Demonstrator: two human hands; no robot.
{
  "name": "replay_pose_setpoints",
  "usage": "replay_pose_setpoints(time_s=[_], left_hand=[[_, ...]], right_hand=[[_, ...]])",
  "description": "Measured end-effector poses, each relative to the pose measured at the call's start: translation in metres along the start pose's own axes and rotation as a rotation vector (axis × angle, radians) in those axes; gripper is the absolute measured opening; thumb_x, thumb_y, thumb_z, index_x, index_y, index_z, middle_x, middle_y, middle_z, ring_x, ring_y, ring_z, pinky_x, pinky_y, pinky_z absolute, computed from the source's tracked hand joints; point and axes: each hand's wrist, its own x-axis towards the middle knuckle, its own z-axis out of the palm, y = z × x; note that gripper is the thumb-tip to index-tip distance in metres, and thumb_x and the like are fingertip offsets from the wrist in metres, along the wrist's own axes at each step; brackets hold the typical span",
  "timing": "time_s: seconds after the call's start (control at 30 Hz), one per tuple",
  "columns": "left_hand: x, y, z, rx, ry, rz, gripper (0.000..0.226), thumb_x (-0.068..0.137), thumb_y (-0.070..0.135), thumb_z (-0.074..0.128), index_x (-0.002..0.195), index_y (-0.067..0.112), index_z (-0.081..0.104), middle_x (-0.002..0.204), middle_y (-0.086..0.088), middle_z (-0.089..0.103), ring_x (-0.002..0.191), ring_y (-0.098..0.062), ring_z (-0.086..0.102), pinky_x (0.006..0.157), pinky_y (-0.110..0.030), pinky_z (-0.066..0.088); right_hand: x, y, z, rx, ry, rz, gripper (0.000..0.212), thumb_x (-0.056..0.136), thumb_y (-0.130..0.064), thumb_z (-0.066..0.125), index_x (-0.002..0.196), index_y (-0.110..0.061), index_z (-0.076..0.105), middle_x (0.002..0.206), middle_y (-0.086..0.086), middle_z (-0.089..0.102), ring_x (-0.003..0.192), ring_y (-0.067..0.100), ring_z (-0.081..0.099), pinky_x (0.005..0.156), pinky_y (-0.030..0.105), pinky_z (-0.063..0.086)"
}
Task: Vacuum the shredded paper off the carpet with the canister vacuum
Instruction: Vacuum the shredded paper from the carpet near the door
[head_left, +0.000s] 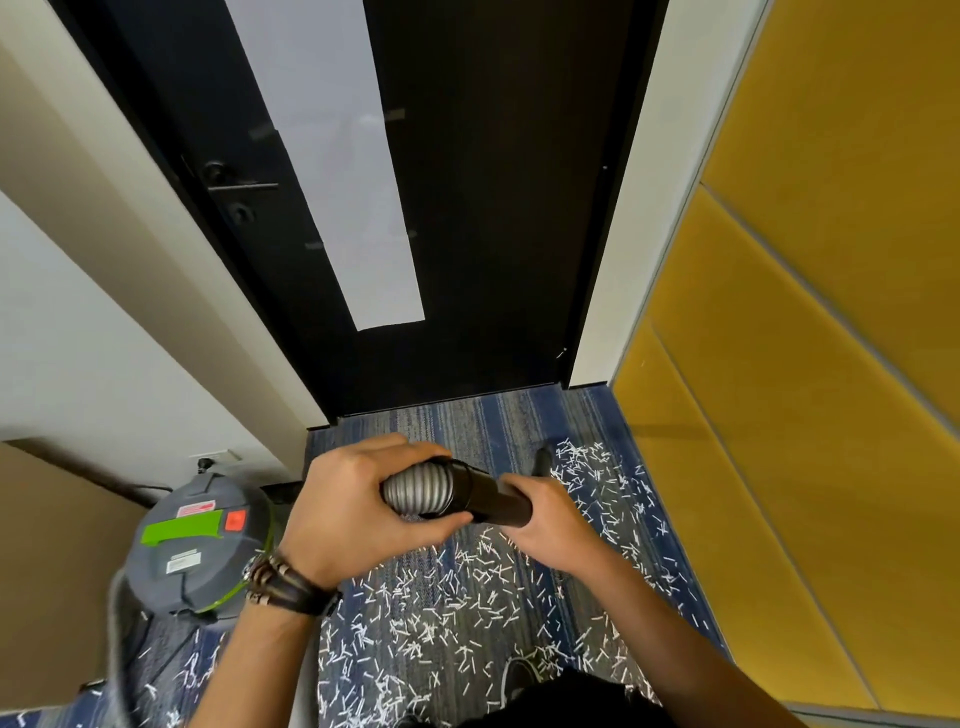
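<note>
White shredded paper (447, 618) lies scattered over the blue and grey striped carpet (483, 421). A grey canister vacuum (197, 551) with a green handle and a red switch stands on the carpet at the left. My left hand (353, 514) grips the ribbed grey hose (421, 491) where it meets the black wand. My right hand (550, 525) grips the black wand (501, 501) just right of the joint. The wand's far end (543, 460) shows near the paper behind my right hand.
A black door (467, 208) with a frosted glass strip and a lever handle (239, 184) stands shut straight ahead. A yellow padded wall panel (810, 364) runs along the right. A white wall with a socket (218, 457) and a brown panel lie on the left.
</note>
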Motion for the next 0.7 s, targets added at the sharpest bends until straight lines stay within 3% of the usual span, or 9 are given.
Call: replay_pose_setpoints(time_s=[0.07, 0.2, 0.37, 0.53, 0.7], left_hand=[[0.003, 0.001, 0.003, 0.011, -0.006, 0.005, 0.050, 0.071, 0.063, 0.085, 0.112, 0.036, 0.076, 0.087, 0.029, 0.062, 0.080, 0.007, 0.063, 0.075, -0.014, 0.051], [0.003, 0.002, 0.006, -0.049, -0.021, 0.022, 0.050, 0.068, 0.063, 0.087, 0.110, 0.039, 0.076, 0.089, 0.024, 0.068, 0.081, 0.002, 0.067, 0.073, -0.024, 0.058], [0.007, 0.010, 0.011, -0.023, 0.014, 0.032, 0.052, 0.070, 0.064, 0.086, 0.113, 0.036, 0.076, 0.091, 0.024, 0.068, 0.083, 0.005, 0.066, 0.075, -0.025, 0.059], [0.018, 0.015, 0.018, 0.014, -0.024, 0.044, 0.053, 0.073, 0.066, 0.081, 0.118, 0.040, 0.073, 0.096, 0.022, 0.070, 0.086, 0.002, 0.066, 0.075, -0.028, 0.060], [0.015, 0.010, 0.028, 0.007, -0.057, 0.023, 0.053, 0.070, 0.068, 0.084, 0.115, 0.041, 0.075, 0.094, 0.023, 0.069, 0.086, 0.004, 0.066, 0.076, -0.030, 0.060]], right_hand=[[-0.001, 0.002, -0.002, -0.018, -0.048, 0.013, 0.051, 0.085, -0.007, 0.075, 0.082, -0.056, 0.058, 0.070, -0.021, 0.062, 0.066, -0.005, 0.061, 0.062, 0.010, 0.041], [-0.011, 0.007, -0.001, -0.015, -0.056, 0.012, 0.026, 0.085, -0.007, 0.073, 0.088, -0.030, 0.062, 0.073, -0.014, 0.063, 0.067, -0.003, 0.061, 0.061, 0.010, 0.039], [-0.013, 0.012, -0.009, 0.002, 0.022, 0.014, 0.034, 0.083, -0.005, 0.074, 0.089, -0.036, 0.062, 0.072, -0.014, 0.063, 0.066, -0.002, 0.060, 0.059, 0.011, 0.038], [-0.006, 0.018, -0.015, 0.019, 0.032, 0.023, 0.018, 0.083, -0.006, 0.075, 0.098, -0.016, 0.071, 0.080, -0.003, 0.070, 0.074, 0.006, 0.065, 0.062, 0.013, 0.045], [-0.011, 0.029, -0.012, 0.008, -0.019, 0.041, 0.022, 0.085, -0.012, 0.073, 0.104, -0.023, 0.070, 0.084, -0.003, 0.072, 0.075, 0.010, 0.066, 0.066, 0.032, 0.051]])
